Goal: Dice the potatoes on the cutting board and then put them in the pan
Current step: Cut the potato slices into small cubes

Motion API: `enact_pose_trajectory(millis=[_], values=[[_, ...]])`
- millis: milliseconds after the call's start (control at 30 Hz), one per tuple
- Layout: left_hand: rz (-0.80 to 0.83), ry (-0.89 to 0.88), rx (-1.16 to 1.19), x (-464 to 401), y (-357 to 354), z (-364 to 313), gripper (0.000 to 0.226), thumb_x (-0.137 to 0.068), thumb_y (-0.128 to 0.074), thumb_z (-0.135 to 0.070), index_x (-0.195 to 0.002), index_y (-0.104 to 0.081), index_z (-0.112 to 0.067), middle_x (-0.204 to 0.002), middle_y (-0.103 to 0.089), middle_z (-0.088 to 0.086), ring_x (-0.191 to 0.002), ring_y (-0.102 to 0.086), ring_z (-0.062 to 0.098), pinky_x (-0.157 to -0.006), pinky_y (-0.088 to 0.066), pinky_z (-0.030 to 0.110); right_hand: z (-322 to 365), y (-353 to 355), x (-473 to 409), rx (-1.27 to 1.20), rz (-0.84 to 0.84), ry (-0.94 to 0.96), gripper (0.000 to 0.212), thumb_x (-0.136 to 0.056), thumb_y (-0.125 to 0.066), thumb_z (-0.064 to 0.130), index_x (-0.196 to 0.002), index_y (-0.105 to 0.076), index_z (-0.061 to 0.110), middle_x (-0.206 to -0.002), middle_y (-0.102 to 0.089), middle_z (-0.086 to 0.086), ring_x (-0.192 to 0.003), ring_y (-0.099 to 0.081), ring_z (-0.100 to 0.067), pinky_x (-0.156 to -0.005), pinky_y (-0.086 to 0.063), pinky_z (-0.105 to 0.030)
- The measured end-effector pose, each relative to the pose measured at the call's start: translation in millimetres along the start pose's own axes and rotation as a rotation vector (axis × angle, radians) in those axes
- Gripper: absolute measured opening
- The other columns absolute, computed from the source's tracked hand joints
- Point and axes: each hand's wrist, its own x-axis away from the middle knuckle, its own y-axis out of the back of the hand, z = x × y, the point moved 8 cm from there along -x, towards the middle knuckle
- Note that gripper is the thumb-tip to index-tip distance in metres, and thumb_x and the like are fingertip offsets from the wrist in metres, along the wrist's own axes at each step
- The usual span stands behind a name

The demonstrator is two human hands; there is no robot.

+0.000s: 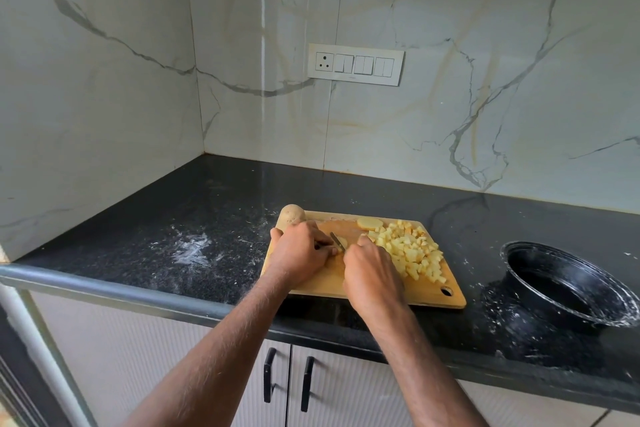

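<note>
Left hand (pixel 300 251) apparently (partly hidden) grips knife (pixel 337 240) over potato piece (pixel 343 242).

both arms reach forward, left hand (pixel 298 251) and right hand (pixel 371 274) curled.

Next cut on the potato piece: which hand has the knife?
Right hand. It grips the small steel knife, blade on the pale potato piece atop the wooden cutting board; left hand steadies it.

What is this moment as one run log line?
dicing | left hand holds potato piece | right hand grips knife | pan empty
</note>
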Motion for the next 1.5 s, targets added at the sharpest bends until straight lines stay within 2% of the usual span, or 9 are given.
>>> enact_pose_trajectory(millis=[133,300,500,600,900,1100,1233,1400,1500], values=[[-0.01,0.015,-0.02,1,1,0,0.022,-0.088,-0.067,-0.05,-0.103,-0.078,-0.039,-0.103,-0.064,-0.02,-0.1,-0.054,0.009,-0.087,-0.025,0.042,-21,-5,5,-0.053,-0.032,-0.036,0.021,-0.099,-0.053,0.009,-0.115,-0.067,0.007,-0.11,-0.058,-0.004,-0.088,-0.056,-0.015,-0.067,-0.044,-0.02],[-0.009,0.023,0.01,2,2,0,0.023,-0.086,-0.071,-0.048,-0.104,-0.078,-0.034,-0.107,-0.066,-0.02,-0.101,-0.056,0.009,-0.095,-0.03,0.043,-32,2,11,-0.082,-0.11,-0.033,0.012,-0.095,-0.067,0.014,-0.092,-0.078,0.014,-0.092,-0.056,0.005,-0.074,-0.055,-0.009,-0.056,-0.05,-0.02],[-0.089,0.127,0.152,1,11,12,0.025,-0.074,-0.081,-0.041,-0.095,-0.079,-0.029,-0.101,-0.07,-0.02,-0.092,-0.052,0.001,-0.092,-0.033,0.034,-31,13,12,-0.188,-0.215,-0.054,0.015,-0.097,-0.065,0.015,-0.1,-0.079,0.014,-0.086,-0.056,0.004,-0.073,-0.054,-0.011,-0.057,-0.046,-0.021],[-0.085,0.122,0.079,2,11,7,0.016,-0.076,-0.078,-0.039,-0.086,-0.079,-0.026,-0.093,-0.07,-0.016,-0.094,-0.054,0.009,-0.083,-0.028,0.034,-21,12,14,-0.194,-0.209,-0.026,0.017,-0.098,-0.063,0.016,-0.107,-0.078,0.014,-0.089,-0.056,0.004,-0.072,-0.053,-0.009,-0.055,-0.037,-0.013],[-0.092,0.136,0.095,0,11,11,0.021,-0.073,-0.084,-0.046,-0.079,-0.08,-0.026,-0.07,-0.054,-0.021,-0.084,-0.046,0.007,-0.082,-0.036,0.037,-13,3,15,-0.156,-0.156,0.005,0.019,-0.098,-0.061,0.014,-0.108,-0.077,0.015,-0.098,-0.059,0.001,-0.078,-0.056,-0.011,-0.064,-0.049,-0.021],[-0.006,0.094,0.096,-4,5,11,0.012,-0.079,-0.08,-0.041,-0.079,-0.082,-0.029,-0.081,-0.063,-0.019,-0.091,-0.056,0.009,-0.093,-0.042,0.044,-16,0,5,-0.142,-0.104,-0.016,0.015,-0.095,-0.063,0.01,-0.096,-0.078,0.014,-0.095,-0.057,0.004,-0.079,-0.057,-0.01,-0.061,-0.051,-0.02],[0.034,0.092,0.089,-7,2,13,0.006,-0.082,-0.077,-0.032,-0.087,-0.081,-0.03,-0.089,-0.06,-0.021,-0.095,-0.054,0.009,-0.097,-0.039,0.046,-7,-2,-2,-0.105,-0.05,0.0,0.014,-0.095,-0.065,0.01,-0.104,-0.075,0.009,-0.105,-0.06,-0.001,-0.085,-0.058,-0.014,-0.069,-0.053,-0.024],[0.028,0.11,0.083,-5,3,13,0.007,-0.083,-0.075,-0.026,-0.086,-0.081,-0.029,-0.092,-0.056,-0.019,-0.092,-0.048,0.008,-0.09,-0.034,0.039,12,-3,-4,0.007,-0.013,0.052,0.02,-0.097,-0.057,0.004,-0.115,-0.066,0.0,-0.123,-0.055,-0.013,-0.104,-0.055,-0.025,-0.079,-0.052,-0.032],[0.029,0.124,0.089,-4,4,12,0.006,-0.084,-0.075,-0.027,-0.085,-0.08,-0.028,-0.093,-0.058,-0.017,-0.094,-0.05,0.011,-0.092,-0.035,0.039,11,-8,-12,0.012,-0.013,0.031,0.018,-0.097,-0.057,0.007,-0.112,-0.067,0.004,-0.12,-0.055,-0.012,-0.106,-0.055,-0.027,-0.08,-0.052,-0.034]])
